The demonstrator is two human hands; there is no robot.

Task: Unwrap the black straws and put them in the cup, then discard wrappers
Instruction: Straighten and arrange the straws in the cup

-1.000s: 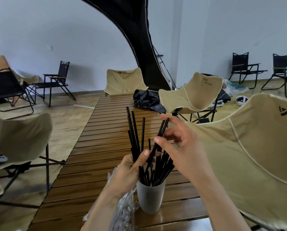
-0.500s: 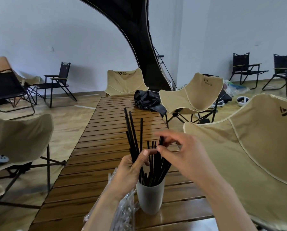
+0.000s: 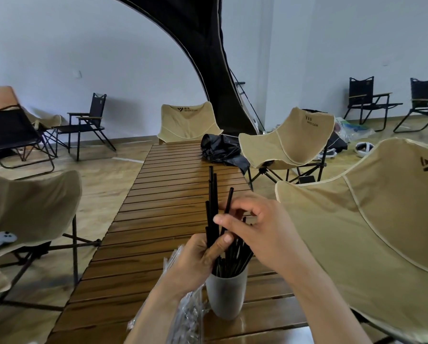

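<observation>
A grey cup (image 3: 226,296) stands on the wooden slat table (image 3: 168,194), near its front edge, with several black straws (image 3: 235,259) in it. My left hand (image 3: 198,261) grips a bundle of black straws (image 3: 212,207) that stick up above the cup, and clear plastic wrappers (image 3: 185,316) hang below that hand. My right hand (image 3: 260,229) is just over the cup and pinches one black straw (image 3: 229,201) beside the bundle. The lower ends of the held straws are hidden behind my fingers.
A crumpled black bag (image 3: 220,150) lies at the table's far end. Beige folding chairs stand close on the right (image 3: 372,232), on the left (image 3: 26,209), and beyond the table (image 3: 188,122). Black chairs line the walls. A white controller (image 3: 1,239) rests on the left chair.
My right hand came down from a raised spot to the bundle over the cup and now pinches a single straw. The left hand kept its grip on the bundle.
</observation>
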